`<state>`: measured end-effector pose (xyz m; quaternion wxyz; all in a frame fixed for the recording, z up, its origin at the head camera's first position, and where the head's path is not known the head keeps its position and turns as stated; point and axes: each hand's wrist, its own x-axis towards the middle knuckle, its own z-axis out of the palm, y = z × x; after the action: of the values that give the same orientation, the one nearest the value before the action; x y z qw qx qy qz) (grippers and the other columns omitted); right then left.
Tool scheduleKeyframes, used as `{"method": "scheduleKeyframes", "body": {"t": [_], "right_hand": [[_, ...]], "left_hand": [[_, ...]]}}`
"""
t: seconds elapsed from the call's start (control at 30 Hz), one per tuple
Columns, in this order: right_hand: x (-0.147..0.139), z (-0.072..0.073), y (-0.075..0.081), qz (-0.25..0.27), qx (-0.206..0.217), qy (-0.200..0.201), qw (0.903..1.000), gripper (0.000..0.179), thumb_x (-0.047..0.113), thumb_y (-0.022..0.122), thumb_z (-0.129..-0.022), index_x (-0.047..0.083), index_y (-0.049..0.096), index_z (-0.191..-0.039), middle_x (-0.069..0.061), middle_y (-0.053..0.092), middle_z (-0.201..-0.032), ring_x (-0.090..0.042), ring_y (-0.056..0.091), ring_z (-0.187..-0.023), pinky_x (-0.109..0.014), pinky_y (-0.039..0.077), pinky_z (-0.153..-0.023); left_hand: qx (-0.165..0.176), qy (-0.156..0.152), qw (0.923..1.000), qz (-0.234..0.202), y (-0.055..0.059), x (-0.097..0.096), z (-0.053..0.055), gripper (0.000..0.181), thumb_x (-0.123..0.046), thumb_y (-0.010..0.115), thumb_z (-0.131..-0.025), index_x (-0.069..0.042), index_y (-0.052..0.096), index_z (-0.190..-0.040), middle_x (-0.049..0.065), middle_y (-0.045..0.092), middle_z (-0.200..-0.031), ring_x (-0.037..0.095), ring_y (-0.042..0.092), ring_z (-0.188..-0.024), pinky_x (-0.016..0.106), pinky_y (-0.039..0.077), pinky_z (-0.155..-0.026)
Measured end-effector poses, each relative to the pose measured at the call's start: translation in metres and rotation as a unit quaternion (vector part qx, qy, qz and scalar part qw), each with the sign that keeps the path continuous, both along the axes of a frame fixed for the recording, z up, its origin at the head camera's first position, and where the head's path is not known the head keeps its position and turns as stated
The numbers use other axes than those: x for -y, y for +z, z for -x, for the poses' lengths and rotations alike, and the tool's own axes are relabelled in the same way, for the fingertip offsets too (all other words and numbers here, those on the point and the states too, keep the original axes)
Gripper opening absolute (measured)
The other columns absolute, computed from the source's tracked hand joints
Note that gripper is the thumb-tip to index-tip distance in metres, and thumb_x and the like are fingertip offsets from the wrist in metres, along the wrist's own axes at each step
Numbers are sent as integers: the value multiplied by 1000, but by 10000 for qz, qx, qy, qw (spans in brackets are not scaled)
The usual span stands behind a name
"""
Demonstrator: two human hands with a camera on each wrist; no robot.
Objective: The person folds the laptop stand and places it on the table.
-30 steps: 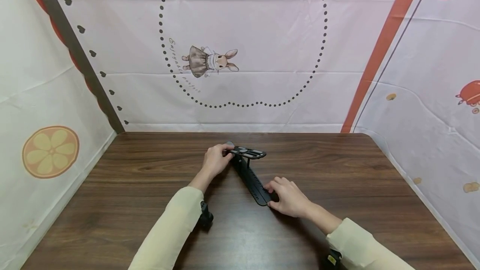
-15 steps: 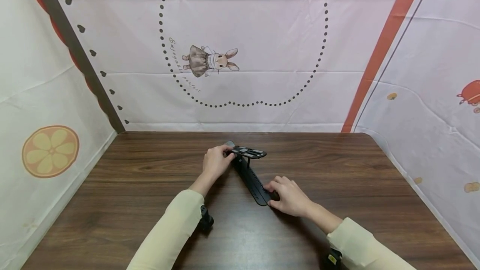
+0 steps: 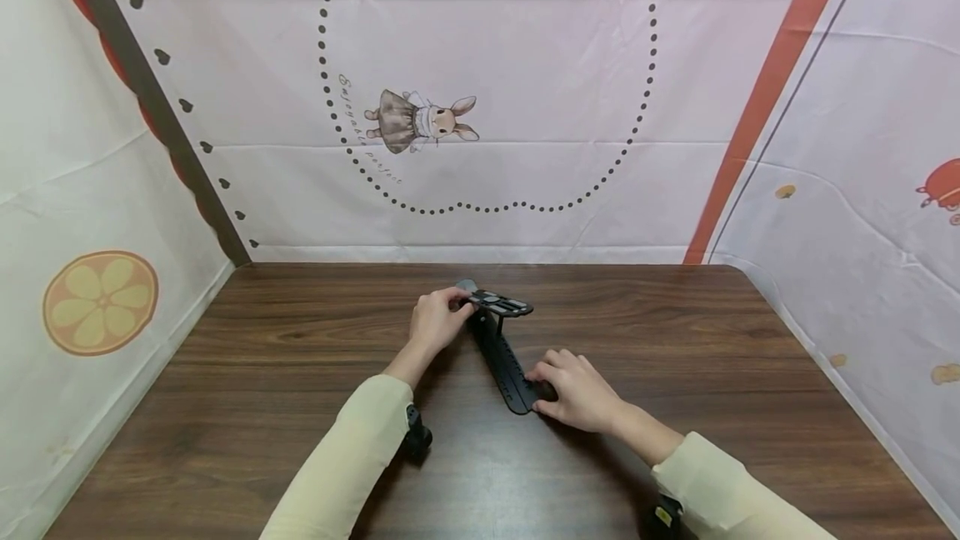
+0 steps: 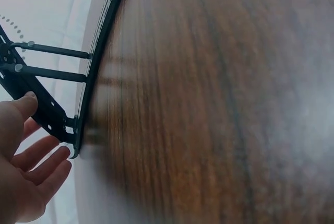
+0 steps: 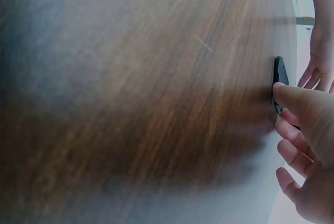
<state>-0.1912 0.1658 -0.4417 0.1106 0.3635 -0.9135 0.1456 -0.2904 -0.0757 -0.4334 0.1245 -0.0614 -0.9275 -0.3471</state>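
A black folding stand sits at a slant mid-table, its long slotted base [image 3: 501,361] flat on the wood. Its padded upper plate [image 3: 504,304] is raised at an angle, with two thin support bars [image 4: 57,72] between plate and base. At the far, hinged end my left hand [image 3: 435,319] pinches the plate between thumb and index finger; in the left wrist view its other fingers hang loosely below. My right hand [image 3: 581,394] grips the base's near end by its edges. The right wrist view shows its thumb on the base [image 5: 281,70]; some fingertips are hidden in the head view.
The brown wooden table [image 3: 300,340] meets a white patterned cloth [image 3: 525,90] at the back, with more cloth along both sides. Black wrist devices [image 3: 416,436] are strapped at both cuffs.
The stand has turned slightly, its far end shifting a little right and its near end a little left. My left hand moved slightly right with it; my right hand barely moved.
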Motion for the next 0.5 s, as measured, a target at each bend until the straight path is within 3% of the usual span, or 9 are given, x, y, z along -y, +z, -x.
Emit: {"method": "scheduleKeyframes", "body": {"t": [0.27, 0.5], "right_hand": [[1, 6, 7, -214, -21, 365, 9991, 47, 32, 75, -74, 16, 62, -116, -1, 60, -116, -20, 52, -103, -38, 43, -75], [5, 9, 3, -193, -169, 656, 9975, 40, 33, 75, -74, 17, 66, -110, -1, 61, -116, -20, 51, -106, -43, 44, -83]], "left_hand": [[28, -103, 9999, -59, 0, -3, 4, 23, -33, 66, -84, -22, 70, -103, 1, 70, -97, 18, 65, -91, 38, 50, -78], [39, -191, 9996, -199, -1, -8, 3, 20, -27, 65, -85, -21, 70, -103, 2, 71, -99, 16, 66, -91, 38, 50, -81]]}}
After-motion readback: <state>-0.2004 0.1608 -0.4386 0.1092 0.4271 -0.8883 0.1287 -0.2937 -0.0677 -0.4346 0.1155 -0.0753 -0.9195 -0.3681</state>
